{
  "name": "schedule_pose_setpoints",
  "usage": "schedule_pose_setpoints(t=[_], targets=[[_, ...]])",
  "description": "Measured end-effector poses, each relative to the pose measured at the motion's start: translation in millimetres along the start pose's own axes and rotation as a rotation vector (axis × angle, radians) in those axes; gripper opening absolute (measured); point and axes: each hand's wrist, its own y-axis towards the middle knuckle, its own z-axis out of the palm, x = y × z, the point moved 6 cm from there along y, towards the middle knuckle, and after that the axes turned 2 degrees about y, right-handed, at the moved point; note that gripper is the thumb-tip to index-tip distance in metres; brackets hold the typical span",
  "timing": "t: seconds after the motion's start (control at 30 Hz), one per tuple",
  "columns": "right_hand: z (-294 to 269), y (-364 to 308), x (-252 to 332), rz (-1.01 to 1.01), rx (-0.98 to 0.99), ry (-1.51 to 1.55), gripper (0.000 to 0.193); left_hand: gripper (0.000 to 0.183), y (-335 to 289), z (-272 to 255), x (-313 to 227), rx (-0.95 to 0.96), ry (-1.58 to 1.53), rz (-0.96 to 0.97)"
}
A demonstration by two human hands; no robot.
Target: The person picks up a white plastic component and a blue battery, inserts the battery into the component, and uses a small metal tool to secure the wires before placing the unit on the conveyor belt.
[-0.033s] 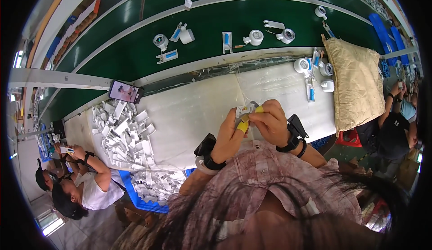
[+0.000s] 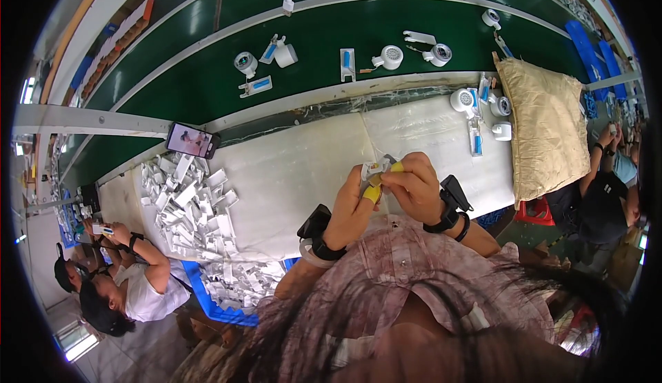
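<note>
Close in front of my chest, both hands meet over the table. My left hand [image 2: 349, 207] is closed, its thumb and fingers gripping a small white plastic housing [image 2: 374, 168]. A yellow cover shows on the left thumb. From the other side, my right hand [image 2: 418, 184] pinches at the same housing, with yellow at its fingertip too. The fingers partly hide the housing, and its inside is too small to make out. To the left of my hands lies a heap of white plastic housings [image 2: 189, 200] on the pale-covered table [image 2: 296, 169].
A blue crate [image 2: 200, 290] of white parts stands below the heap. A phone [image 2: 193, 141] leans at the table's back edge. White round-headed units [image 2: 392, 57] sit on the green belt [image 2: 317, 45]; others lie beside a tan sack [image 2: 548, 131]. Other people work at both sides.
</note>
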Motion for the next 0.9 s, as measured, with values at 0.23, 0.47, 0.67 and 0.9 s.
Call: schedule_pose_setpoints(t=[0.23, 0.47, 0.67, 0.9], targets=[[1, 0, -2, -0.007, 0.016, -0.007, 0.031, 0.026, -1, 0, -2, -0.055, 0.056, 0.018], [3, -2, -3, 0.025, 0.028, -0.017, 0.031, 0.024, -1, -3, -1, -0.058, 0.083, 0.016], [5, 2, -5, 0.078, 0.041, 0.015, 0.031, 0.031, -2, -4, 0, -0.075, 0.159, 0.108], [6, 5, -6, 0.052, 0.092, -0.008, 0.032, 0.032, -3, -9, 17, -0.115, 0.131, 0.062]])
